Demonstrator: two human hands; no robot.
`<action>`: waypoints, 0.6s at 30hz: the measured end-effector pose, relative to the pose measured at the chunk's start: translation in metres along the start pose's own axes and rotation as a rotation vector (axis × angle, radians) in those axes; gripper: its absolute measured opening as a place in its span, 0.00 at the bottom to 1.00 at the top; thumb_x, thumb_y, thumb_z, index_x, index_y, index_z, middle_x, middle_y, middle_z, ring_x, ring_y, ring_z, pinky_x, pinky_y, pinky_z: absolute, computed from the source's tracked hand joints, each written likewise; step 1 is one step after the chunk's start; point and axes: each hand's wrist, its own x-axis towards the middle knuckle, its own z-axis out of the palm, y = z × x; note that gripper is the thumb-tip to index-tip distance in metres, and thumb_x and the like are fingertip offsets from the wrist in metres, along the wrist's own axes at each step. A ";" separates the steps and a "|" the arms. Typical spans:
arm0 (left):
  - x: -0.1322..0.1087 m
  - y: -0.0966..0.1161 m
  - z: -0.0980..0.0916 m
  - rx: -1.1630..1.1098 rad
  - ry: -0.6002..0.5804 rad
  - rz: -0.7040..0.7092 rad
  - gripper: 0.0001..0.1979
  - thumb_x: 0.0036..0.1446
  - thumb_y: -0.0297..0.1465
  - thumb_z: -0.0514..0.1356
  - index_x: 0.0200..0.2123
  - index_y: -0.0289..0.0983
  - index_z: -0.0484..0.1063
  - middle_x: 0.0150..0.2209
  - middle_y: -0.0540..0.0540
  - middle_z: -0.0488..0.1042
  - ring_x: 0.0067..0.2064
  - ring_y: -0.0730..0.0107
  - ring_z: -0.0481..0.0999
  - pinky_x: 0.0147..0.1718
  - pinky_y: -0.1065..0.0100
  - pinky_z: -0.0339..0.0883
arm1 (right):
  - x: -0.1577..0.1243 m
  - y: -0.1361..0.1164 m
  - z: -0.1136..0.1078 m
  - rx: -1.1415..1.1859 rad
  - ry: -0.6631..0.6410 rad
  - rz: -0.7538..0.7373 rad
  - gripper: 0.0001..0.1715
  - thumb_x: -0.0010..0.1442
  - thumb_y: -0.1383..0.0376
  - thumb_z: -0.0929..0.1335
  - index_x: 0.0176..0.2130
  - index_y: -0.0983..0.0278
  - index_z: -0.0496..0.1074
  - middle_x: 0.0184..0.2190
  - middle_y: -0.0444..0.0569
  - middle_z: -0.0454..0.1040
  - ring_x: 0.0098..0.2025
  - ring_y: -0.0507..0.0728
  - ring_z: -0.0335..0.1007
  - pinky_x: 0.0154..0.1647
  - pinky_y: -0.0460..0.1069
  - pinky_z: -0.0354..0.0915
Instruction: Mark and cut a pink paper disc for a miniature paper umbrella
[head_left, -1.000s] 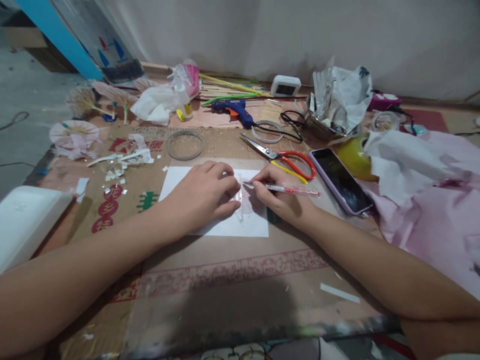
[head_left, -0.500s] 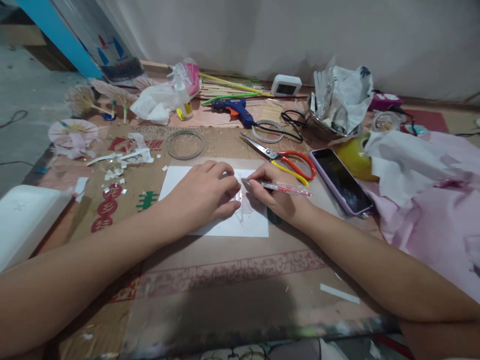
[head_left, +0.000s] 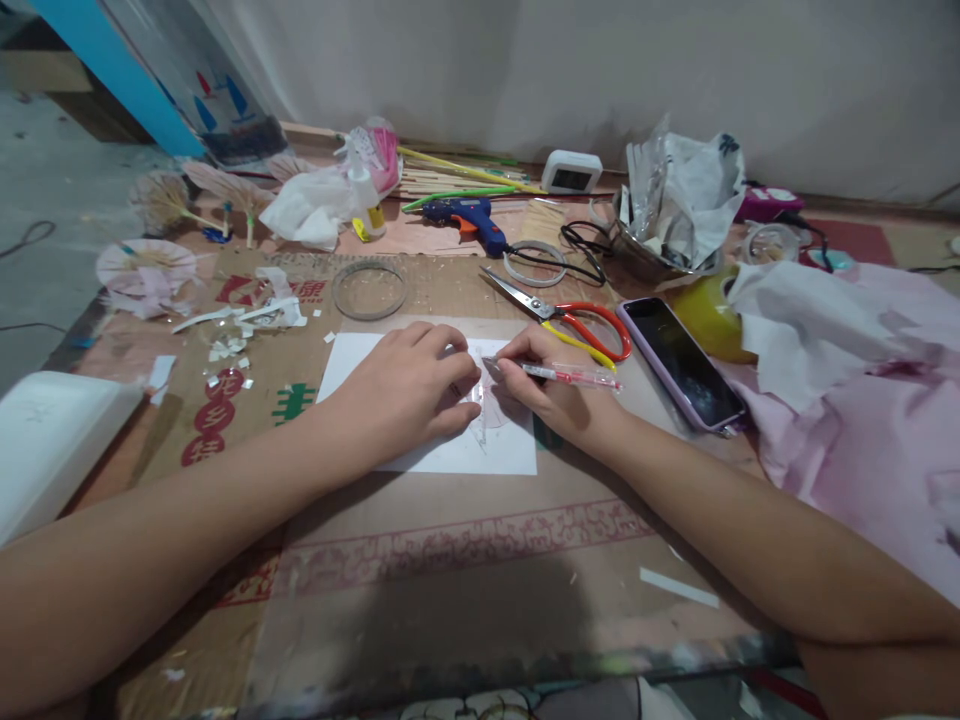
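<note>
A white sheet of paper (head_left: pixel 457 455) lies on the cardboard, partly covered by both hands. On it rests a clear ruler (head_left: pixel 481 425) with a pointed lower end; its upper part is hard to make out. My left hand (head_left: pixel 420 385) presses the ruler down with curled fingers and thumb. In my right hand (head_left: pixel 551 385), pinched between thumb and fingers, is a clear-barrelled pen with red parts (head_left: pixel 574 376). Its tip meets the paper close beside the ruler. Faint pinkish curved marks show on the sheet between the hands.
Scissors (head_left: pixel 559 315) lie open just beyond my right hand, with a phone (head_left: pixel 682 362) to their right. Farther back are a blue glue gun (head_left: pixel 472 218), a tape ring (head_left: pixel 370 290) and a metal bowl (head_left: pixel 652 255). Pink cloth (head_left: pixel 847 400) covers the right side; paper scraps (head_left: pixel 274 305) lie left.
</note>
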 end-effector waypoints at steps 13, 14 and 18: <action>0.000 0.000 0.001 0.006 -0.006 -0.003 0.14 0.63 0.41 0.63 0.45 0.38 0.77 0.53 0.38 0.73 0.54 0.49 0.73 0.56 0.46 0.67 | -0.001 -0.001 -0.002 0.021 -0.010 -0.024 0.06 0.64 0.64 0.67 0.33 0.62 0.70 0.29 0.44 0.75 0.30 0.52 0.68 0.31 0.48 0.59; 0.000 0.000 0.001 0.004 -0.004 -0.004 0.14 0.63 0.41 0.63 0.45 0.38 0.77 0.53 0.38 0.73 0.54 0.48 0.73 0.56 0.46 0.67 | -0.002 -0.001 -0.002 0.020 -0.012 -0.028 0.07 0.64 0.64 0.67 0.33 0.62 0.70 0.29 0.44 0.74 0.29 0.52 0.67 0.31 0.48 0.59; 0.000 0.000 0.002 0.007 -0.006 -0.010 0.14 0.63 0.41 0.63 0.45 0.38 0.77 0.54 0.38 0.73 0.54 0.48 0.73 0.56 0.45 0.67 | -0.002 0.000 -0.002 0.025 -0.016 -0.012 0.06 0.65 0.64 0.67 0.34 0.62 0.70 0.29 0.44 0.74 0.30 0.52 0.68 0.31 0.48 0.60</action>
